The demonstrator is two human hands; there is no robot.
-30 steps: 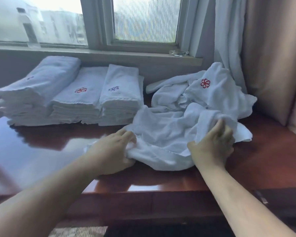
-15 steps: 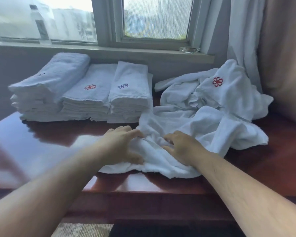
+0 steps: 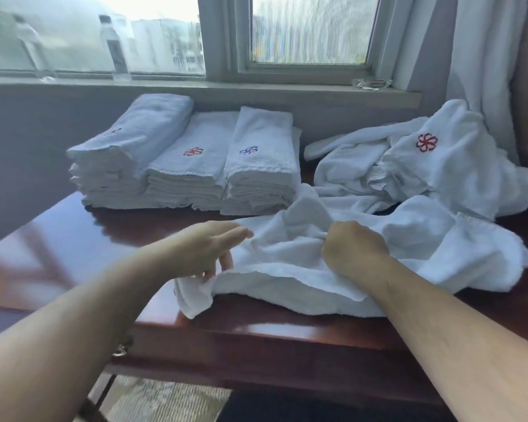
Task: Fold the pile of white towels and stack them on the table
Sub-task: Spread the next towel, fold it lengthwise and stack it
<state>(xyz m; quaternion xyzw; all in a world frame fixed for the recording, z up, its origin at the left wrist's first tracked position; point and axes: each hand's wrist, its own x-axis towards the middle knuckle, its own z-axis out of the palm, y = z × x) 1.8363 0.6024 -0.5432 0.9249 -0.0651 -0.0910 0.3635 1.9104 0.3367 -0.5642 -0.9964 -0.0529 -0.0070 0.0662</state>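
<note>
one towel pulled out, still unfolded

since half a second ago the right hand (image 3: 352, 249) has closed into a fist on the crumpled towel (image 3: 287, 269), bunching cloth at its middle, while the left hand (image 3: 209, 249) has opened out: fingers straight and together, lying flat at the towel's left side, thumb tucked under the near hem. the camera has also swung a little, so the window sill shows more bottles.

the towel lies along the near edge of the table (image 3: 73, 239), its left corner drooping over that edge. behind it, toward the far right corner, sits the unfolded pile (image 3: 424, 169) with a red flower mark on top. at the far left stand three folded stacks (image 3: 189, 169), side by side and touching.

as a judgement: the cloth is soft, light and limp, with no stiffness of its own, so it will sag and wrinkle wherever it is lifted from the middle. better hold is at two corners of one hem, pinched and drawn apart to flatten it on the polished table, which looks slick enough for the towel to slide. most of the job seems done; the pile on the right remains.
</note>
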